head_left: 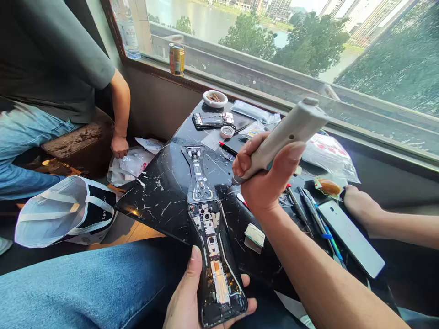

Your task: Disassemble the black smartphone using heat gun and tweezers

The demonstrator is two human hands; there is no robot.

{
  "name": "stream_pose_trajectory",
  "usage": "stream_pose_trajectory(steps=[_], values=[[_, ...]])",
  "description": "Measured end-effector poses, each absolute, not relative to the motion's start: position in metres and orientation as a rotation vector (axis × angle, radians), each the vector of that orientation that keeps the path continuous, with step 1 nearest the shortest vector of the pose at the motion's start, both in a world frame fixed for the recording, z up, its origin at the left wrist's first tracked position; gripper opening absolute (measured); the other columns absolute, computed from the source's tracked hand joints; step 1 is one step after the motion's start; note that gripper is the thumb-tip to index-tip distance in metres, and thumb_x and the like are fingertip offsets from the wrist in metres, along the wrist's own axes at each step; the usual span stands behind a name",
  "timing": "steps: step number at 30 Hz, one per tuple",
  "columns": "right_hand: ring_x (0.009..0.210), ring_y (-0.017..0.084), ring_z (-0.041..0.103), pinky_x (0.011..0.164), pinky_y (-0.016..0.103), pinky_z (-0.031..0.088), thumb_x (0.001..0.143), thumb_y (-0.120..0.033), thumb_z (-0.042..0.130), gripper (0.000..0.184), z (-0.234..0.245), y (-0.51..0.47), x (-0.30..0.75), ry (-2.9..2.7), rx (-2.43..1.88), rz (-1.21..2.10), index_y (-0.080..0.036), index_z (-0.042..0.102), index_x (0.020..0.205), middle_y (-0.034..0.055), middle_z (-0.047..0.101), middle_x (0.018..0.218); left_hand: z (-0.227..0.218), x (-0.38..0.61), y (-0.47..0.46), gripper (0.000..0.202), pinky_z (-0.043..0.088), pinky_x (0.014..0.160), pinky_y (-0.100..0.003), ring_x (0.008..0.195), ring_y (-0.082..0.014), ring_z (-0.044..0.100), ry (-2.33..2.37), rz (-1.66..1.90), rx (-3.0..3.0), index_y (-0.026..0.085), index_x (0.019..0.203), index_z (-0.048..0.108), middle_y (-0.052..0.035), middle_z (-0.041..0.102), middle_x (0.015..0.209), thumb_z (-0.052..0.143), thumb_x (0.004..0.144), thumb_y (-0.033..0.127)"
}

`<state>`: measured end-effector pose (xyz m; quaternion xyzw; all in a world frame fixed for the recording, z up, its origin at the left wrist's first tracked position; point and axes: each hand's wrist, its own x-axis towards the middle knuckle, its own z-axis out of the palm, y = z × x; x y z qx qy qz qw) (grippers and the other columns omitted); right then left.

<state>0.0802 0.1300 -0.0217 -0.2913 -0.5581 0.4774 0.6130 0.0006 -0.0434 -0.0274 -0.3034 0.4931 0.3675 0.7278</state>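
Two grips: my left hand point(183, 297) clasps the opened phone point(213, 244) at the worktop's point(154, 194) near edge, best kept steady; my right hand point(265, 189) wraps the white pen-shaped tool point(291, 135), best held square.

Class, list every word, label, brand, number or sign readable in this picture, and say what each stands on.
"GEO…RO": tote bag on the floor; middle letters unclear.
Too blurred to read: gold can, bottle label, red print on the plastic bag by the window.
Too small: any markings inside the opened phone.
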Motion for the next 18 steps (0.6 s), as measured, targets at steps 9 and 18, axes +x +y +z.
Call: stream_pose_trajectory(steps=[9,18], values=[[0.042,0.013,0.037,0.04,0.029,0.03,0.082,-0.082,0.066,0.057,-0.023,0.134,0.078,-1.19,-0.534,1.097,-0.026,0.063,0.071,-0.0061,0.041,0.053,-0.03,0.0,-0.043,0.034,0.063,0.068,-0.042,0.059,-0.0228,0.069,1.09,0.938,-0.755,0.01,0.116,0.067,-0.0083,0.075,0.074,0.058,0.105,0.041],[0.043,0.011,0.035,0.042,0.027,0.031,0.091,-0.076,0.059,0.053,-0.021,0.137,0.082,-1.148,-0.489,1.071,-0.026,0.06,0.073,-0.0065,0.042,0.055,-0.057,-0.006,-0.072,0.053,0.062,0.084,-0.063,0.083,-0.0344,0.076,0.983,0.947,-0.515,0.014,0.133,0.058,-0.0175,0.078,0.103,0.058,0.101,0.056]])
